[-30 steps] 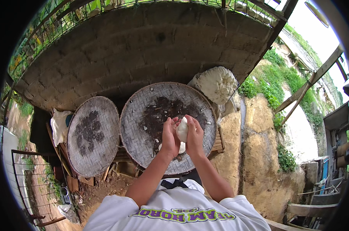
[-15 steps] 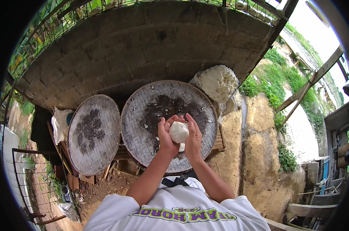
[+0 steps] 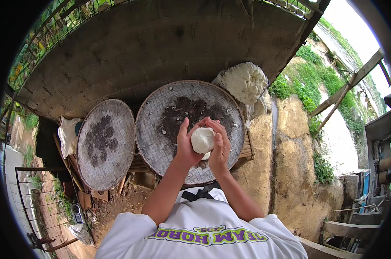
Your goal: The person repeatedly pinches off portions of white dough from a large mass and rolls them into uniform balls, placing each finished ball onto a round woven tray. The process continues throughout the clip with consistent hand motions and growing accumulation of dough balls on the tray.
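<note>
Between my cupped palms sits a rounded white lump of dough. My left hand presses its left side, thumb raised and fingers curled behind. From the other side my right hand wraps it, fingers bent over the far edge. Both hands are above a large round woven bamboo tray with a dark, flaky patch and small white crumbs. A smaller white piece shows partly below the lump, mostly hidden by my hands.
A smaller round woven tray with a dark patch leans at the left. Behind the large tray's right side stands a bulging sack topped with a white mass. A block wall rises at the back; a wire gate stands at left.
The dough lump has turned and tilted in my hands, showing a flatter face. My right fingers have closed further over it. The whole view has shifted slightly.
</note>
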`<state>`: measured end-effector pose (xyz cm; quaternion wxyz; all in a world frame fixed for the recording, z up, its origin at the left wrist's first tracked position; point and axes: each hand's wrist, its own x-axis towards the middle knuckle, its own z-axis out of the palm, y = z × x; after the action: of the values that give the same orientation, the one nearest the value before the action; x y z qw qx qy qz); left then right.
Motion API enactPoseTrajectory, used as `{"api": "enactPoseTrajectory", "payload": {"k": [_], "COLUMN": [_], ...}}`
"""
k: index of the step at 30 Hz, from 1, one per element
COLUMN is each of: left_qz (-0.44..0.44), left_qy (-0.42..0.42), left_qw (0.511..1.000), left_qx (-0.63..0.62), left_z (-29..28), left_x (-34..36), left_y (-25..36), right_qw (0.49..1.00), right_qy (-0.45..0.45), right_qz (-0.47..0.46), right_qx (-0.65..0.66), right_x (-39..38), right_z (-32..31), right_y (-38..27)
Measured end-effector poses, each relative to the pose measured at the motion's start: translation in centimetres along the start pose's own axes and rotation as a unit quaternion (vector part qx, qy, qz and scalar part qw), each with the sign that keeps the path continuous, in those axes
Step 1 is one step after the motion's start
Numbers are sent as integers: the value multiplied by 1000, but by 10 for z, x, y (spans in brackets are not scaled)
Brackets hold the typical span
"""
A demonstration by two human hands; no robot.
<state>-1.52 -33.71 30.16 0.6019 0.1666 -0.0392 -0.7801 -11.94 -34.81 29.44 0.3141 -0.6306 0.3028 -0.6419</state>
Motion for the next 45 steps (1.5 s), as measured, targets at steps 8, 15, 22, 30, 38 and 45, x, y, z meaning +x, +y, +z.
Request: {"api": "enactPoseTrajectory", "payload": {"k": [8, 15, 22, 30, 38, 45], "left_qz": [165, 95, 214, 203, 233, 65], "left_qy": [139, 89, 53, -16, 43, 31], "left_qw": [976, 988, 974, 978, 971, 992], "left_qx": [-14, 78, 48, 37, 5, 104], "left_z": [16, 15, 12, 26, 18, 21], "left_x": [4, 3, 4, -5, -8, 9], "left_y": [-10, -4, -8, 3, -16, 8], "right_qw": [956, 936, 903, 925, 919, 985], "right_qy": [4, 40, 112, 95, 110, -33], "right_qz": [221, 287, 306, 205, 297, 143], "right_qx": [194, 202, 279, 306, 233, 94], "right_x": [-4, -1, -11, -13, -5, 24], "right_z": [2, 0, 9, 6, 7, -4], "right_y": [-6, -12, -22, -25, -32, -22]}}
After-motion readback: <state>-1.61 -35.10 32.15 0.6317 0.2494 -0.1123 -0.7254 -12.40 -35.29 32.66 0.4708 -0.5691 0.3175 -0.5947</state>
